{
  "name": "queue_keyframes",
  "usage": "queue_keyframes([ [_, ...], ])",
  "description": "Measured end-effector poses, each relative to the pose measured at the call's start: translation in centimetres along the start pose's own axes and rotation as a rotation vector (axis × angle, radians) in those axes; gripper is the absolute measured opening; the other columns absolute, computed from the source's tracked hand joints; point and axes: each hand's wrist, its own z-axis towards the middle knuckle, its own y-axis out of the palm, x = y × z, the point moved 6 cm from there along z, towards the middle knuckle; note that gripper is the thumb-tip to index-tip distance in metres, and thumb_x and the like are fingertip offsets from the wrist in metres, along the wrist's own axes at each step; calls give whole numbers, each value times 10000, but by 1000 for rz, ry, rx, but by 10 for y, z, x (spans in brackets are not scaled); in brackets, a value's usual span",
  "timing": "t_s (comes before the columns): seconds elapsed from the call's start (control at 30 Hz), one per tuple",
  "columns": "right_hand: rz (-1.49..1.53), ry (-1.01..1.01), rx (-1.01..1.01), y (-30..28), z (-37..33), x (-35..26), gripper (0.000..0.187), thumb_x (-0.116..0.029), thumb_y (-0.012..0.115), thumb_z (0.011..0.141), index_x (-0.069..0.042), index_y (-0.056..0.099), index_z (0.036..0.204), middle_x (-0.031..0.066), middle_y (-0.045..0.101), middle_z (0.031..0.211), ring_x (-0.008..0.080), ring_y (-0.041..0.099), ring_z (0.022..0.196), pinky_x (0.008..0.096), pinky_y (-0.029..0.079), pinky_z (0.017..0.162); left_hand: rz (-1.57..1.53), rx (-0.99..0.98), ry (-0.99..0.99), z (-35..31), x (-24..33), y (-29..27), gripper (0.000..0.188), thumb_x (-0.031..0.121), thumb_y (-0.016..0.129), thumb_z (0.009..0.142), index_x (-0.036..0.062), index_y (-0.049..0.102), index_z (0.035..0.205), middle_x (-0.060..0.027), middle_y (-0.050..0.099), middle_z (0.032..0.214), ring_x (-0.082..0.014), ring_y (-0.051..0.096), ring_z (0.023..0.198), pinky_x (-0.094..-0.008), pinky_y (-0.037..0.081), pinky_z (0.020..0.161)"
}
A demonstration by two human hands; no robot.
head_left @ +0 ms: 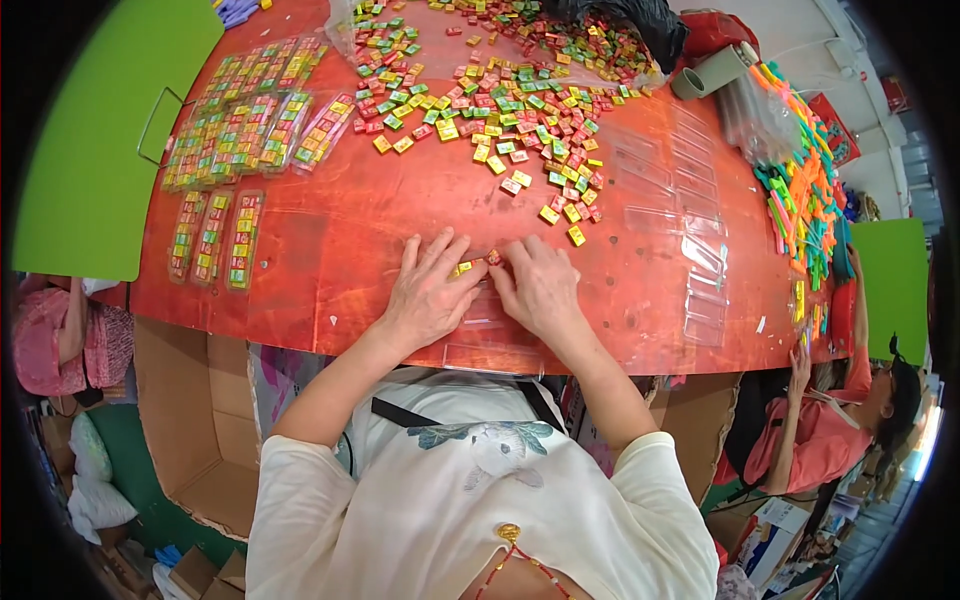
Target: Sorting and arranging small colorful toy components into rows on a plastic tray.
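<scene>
My left hand [432, 288] lies over a clear plastic tray [484, 308] at the near edge of the red table, fingers stretched and apart. A small yellow box [461, 269] shows between its fingers. At the tray's far end, the thumb and fingers of my right hand [542, 285] pinch a small red box [493, 257]. My hands cover much of the tray, so how full it is stays hidden. Just beyond them spreads a loose heap of small red, yellow and green boxes [498, 112].
Filled trays [232, 140] lie at the left, three of them [208, 238] nearer. Empty clear trays [703, 285] lie right of my hands. Bright plastic pieces [808, 200] are piled at the far right, near a co-worker's hand [799, 362]. A cardboard box [190, 345] stands below the table edge.
</scene>
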Motion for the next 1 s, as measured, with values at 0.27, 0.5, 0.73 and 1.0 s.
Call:
queue_keyframes([
  [0.27,-105,3,-78,-7,-9,-5,224,-276,727,847,-82,646,927,99,596,860,287,621,805,426,451,705,-54,73,-3,-2,0,-1,332,187,709,857,100,694,1177,-180,568,1323,-373,483,1306,-609,320,1085],
  [0.5,-32,8,-76,1,-5,0,170,-236,708,881,-84,639,916,88,601,856,288,617,798,410,437,726,-220,153,-72,-2,-13,-12,314,142,659,884,48,671,1183,-172,594,1294,-352,523,1267,-529,359,1090],
  [0.73,170,35,-61,14,3,12,132,-164,672,896,-69,612,967,124,613,872,326,619,860,438,448,758,-1293,320,-480,-3,-55,-13,376,256,512,1046,-12,617,1287,-78,667,1253,-159,581,1193,-329,421,1049],
  [1.0,391,165,-146,25,20,0,189,-125,626,932,-22,625,1090,199,679,992,380,667,892,445,522,785,-855,153,-355,-8,-51,-36,463,187,622,952,21,543,1377,-152,577,1380,-288,537,1294,-388,398,1107],
])
